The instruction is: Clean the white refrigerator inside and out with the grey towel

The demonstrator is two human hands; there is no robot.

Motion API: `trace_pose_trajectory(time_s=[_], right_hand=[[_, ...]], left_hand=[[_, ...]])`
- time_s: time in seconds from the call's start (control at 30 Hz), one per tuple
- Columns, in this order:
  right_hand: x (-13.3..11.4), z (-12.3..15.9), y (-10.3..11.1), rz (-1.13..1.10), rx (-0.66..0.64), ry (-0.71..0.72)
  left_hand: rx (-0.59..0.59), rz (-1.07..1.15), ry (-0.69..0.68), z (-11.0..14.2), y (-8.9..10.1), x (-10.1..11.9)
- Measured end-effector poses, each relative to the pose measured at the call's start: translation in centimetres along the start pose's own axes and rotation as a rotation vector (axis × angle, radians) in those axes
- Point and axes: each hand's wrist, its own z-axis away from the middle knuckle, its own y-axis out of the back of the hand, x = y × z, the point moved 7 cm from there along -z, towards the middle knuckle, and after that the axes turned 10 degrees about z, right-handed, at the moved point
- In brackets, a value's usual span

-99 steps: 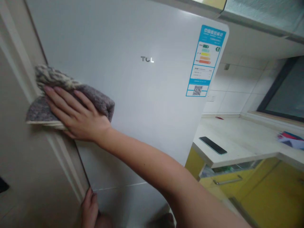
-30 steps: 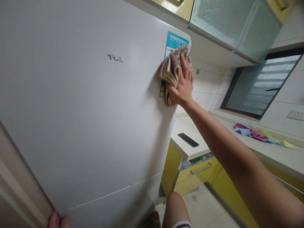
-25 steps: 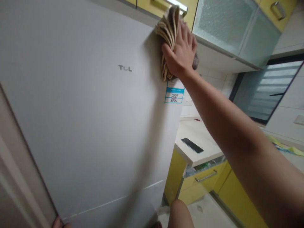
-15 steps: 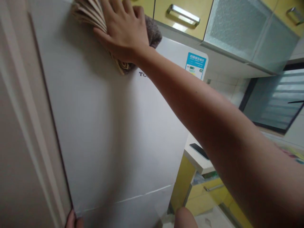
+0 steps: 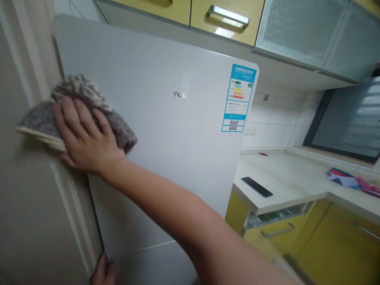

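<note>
My right hand (image 5: 86, 140) presses a folded grey-brown cloth (image 5: 44, 114) flat against the left edge of a white fridge door (image 5: 166, 158), fingers stretched over the cloth. The cloth overlaps the door's edge and the beige frame beside it. My left hand (image 5: 102, 271) grips the fridge door's left edge near the bottom of the picture, only its fingers showing. A blue energy label (image 5: 238, 97) sits at the door's upper right.
A beige door frame (image 5: 26, 198) stands left of the fridge. Yellow cabinets (image 5: 225, 18) hang above. To the right, a pale counter (image 5: 297, 186) carries a dark phone (image 5: 257, 187) and coloured cloths (image 5: 353, 180); yellow drawers (image 5: 279, 233) lie beneath.
My right hand swept the cloth from the label at the door's right, up along the top edge, then down to the left edge. The left hand stayed low on the door's edge.
</note>
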Motion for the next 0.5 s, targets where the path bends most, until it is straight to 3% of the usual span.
trace_pose_trajectory(time_s=[0.03, 0.1, 0.23, 0.3, 0.33, 0.4, 0.5], right_hand=[[-0.6, 2.5, 0.5, -0.092, -0.037, -0.099], [-3.5, 8.2, 2.3, -0.228, -0.007, -0.106], [-11.0, 22.3, 6.3, -0.456, 0.122, 0.096], [-13.5, 29.7, 8.0, -0.638, 0.176, 0.22], [-13.8, 33.3, 8.8, -0.728, 0.249, 0.265], [-13.0, 39.2, 8.8, -0.816, 0.243, 0.285], [-7.7, 45.8, 6.9, -0.854, 0.183, 0.277]], left_hand=[[0.001, -0.002, 0.01, -0.2, 0.1, 0.0], [0.006, -0.017, 0.012, -0.4, 0.2, 0.4], [-0.031, -0.024, -0.024, -0.5, 0.2, 2.2], [-0.027, -0.035, -0.044, -0.4, 0.4, 3.0], [-0.017, -0.044, -0.052, -0.3, 0.5, 3.3], [0.0, -0.059, -0.074, -0.1, 0.7, 3.8], [0.023, -0.086, -0.098, 0.2, 0.7, 4.0]])
